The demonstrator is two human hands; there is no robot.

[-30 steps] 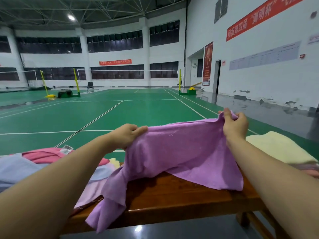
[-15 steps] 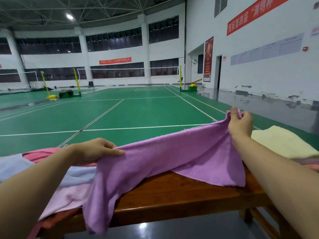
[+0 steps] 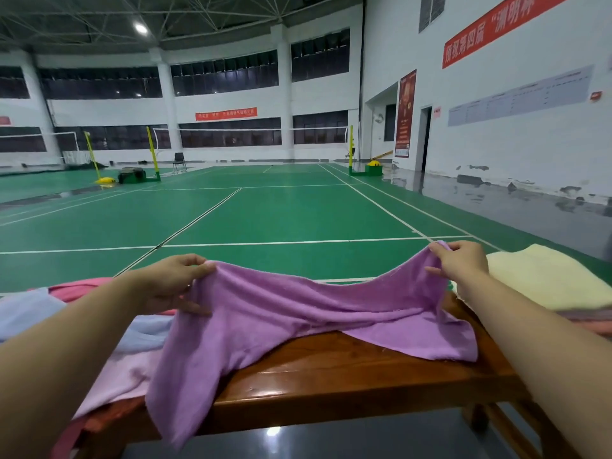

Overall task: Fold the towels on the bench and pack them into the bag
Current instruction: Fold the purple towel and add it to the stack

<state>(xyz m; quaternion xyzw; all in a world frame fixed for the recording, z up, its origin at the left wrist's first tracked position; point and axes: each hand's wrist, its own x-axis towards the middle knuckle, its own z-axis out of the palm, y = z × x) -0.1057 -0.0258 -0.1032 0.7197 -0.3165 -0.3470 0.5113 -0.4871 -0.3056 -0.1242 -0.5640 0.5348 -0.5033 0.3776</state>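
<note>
A glossy brown wooden bench (image 3: 347, 376) runs across the foreground and serves as the reference for everything else. At the bench's left end lies a loose heap of soft cloths: a pale blue towel (image 3: 29, 313) farthest left, a coral-pink towel (image 3: 82, 288) behind it toward the court, and a light pink towel (image 3: 122, 372) draped over the bench's near edge.

Just right of that heap, above the bench's left part, the left hand (image 3: 172, 283) pinches one top corner of a purple terry towel (image 3: 298, 319), thumb on the far side and fingers curled under the cloth. The purple towel hangs stretched between both hands above the middle of the bench; its upper edge sags in the middle, its lower part rests on the bench top, and one long corner spills over the bench's near edge on the left.

Above the bench's right part, the right hand (image 3: 463, 263) grips the other top corner, fingers closed tightly on the bunched fabric. At the bench's right end sits a folded cream-yellow towel (image 3: 543, 279), on top of further folded cloths whose edges barely show.

Beyond the bench stretches a green sports court floor (image 3: 281, 213) with white lines.
</note>
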